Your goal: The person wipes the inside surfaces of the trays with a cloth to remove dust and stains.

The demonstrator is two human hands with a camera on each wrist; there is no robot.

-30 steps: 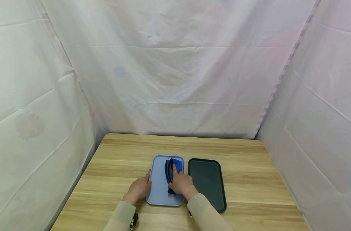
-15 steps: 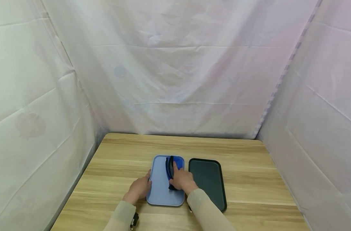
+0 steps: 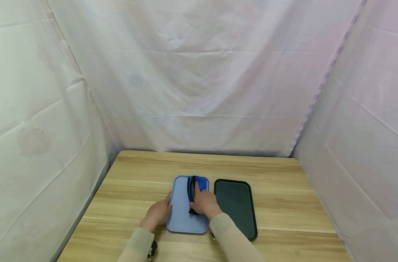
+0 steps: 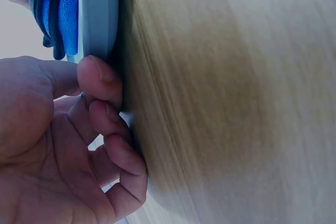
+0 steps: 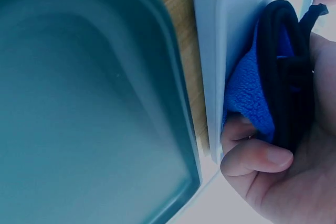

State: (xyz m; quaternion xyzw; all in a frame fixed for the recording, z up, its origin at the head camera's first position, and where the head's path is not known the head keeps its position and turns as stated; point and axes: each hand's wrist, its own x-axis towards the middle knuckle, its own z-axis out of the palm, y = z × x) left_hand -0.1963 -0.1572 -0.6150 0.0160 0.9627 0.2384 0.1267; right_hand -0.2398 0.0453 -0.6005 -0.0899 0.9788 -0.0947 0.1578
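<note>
A light blue tray [image 3: 179,220] lies flat on the table, its long side pointing away from me. My left hand [image 3: 157,213] holds its left rim; the left wrist view shows the thumb right at the tray's edge [image 4: 98,19] and the other fingers curled low beside it. On the tray's right half, my right hand [image 3: 205,202] grips a blue cloth with black edging [image 3: 202,182]. Folded and bunched, the cloth [image 5: 249,95] fills the palm in the right wrist view, and fingers [image 5: 262,158] curl against it. The palm hides part of the cloth in the head view.
A dark green tray [image 3: 235,203] stands close to the right of the blue one, with a narrow strip of table between them. Beneath both is a wood-grain table [image 3: 277,196], enclosed by white curtains [image 3: 199,91] at the back and sides.
My right hand has slid the cloth a short way toward the far end of the light blue tray, then slightly left. The left hand and both trays stay in place.
</note>
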